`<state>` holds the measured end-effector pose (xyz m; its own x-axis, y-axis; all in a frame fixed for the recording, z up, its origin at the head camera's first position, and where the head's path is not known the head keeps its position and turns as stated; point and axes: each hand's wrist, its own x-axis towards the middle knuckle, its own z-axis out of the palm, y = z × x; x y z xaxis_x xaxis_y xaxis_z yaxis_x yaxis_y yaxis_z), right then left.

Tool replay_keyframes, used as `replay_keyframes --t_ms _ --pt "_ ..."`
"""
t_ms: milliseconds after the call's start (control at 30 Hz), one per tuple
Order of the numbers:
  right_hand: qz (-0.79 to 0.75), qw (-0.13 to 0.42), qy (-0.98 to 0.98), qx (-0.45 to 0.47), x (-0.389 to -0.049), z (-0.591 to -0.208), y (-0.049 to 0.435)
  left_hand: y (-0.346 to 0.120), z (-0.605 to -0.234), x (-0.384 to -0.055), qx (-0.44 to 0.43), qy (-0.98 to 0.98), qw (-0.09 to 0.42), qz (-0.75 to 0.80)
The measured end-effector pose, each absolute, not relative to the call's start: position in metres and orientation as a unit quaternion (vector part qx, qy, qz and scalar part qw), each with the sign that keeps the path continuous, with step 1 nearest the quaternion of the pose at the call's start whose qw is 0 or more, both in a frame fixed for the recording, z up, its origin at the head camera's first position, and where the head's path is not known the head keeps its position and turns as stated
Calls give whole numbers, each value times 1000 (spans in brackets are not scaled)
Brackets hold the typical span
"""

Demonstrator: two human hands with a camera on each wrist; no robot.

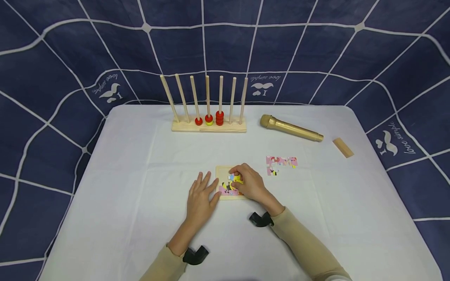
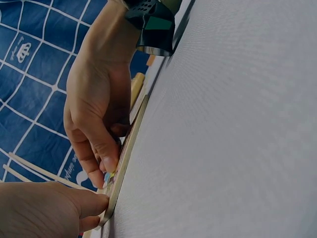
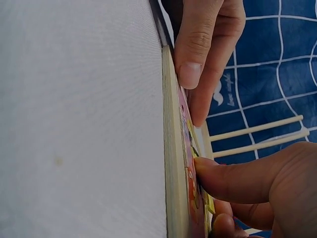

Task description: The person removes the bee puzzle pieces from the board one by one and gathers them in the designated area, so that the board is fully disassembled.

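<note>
A small square jigsaw puzzle tray [image 1: 232, 198] with a pale wooden rim lies on the white table, its lower part filled with pink and yellow picture pieces. My right hand [image 1: 250, 182] is over the tray's right side and pinches a yellow puzzle piece [image 3: 211, 204] between thumb and fingers; the hand hides part of it. My left hand [image 1: 201, 198] lies at the tray's left edge with its fingers spread, and the thumb and a fingertip touch the rim. Several loose pink puzzle pieces [image 1: 277, 160] lie right of the tray.
At the back stands a wooden counting rack [image 1: 183, 127] with upright pegs and a few red and yellow beads. A gold microphone [image 1: 293, 128] lies to its right, and a small brown wooden block [image 1: 343, 147] is farther right. Blue checked cloth [image 1: 309, 50] hangs around the table.
</note>
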<state>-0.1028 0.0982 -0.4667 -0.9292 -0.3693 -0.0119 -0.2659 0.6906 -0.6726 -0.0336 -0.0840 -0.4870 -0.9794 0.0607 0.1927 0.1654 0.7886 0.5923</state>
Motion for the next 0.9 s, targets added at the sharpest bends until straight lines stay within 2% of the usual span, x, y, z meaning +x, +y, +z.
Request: replay_keyframes --t_ms 300,567,900 --pt "-367 71 911 -174 -102 -465 97 -85 -486 -34 -60 -942 83 -319" --pt "-369 51 902 -217 -100 -460 100 -83 -486 -34 -64 -942 86 -319" --pt "-420 55 878 -224 -104 -459 104 -84 -487 -34 -64 -942 92 -317"
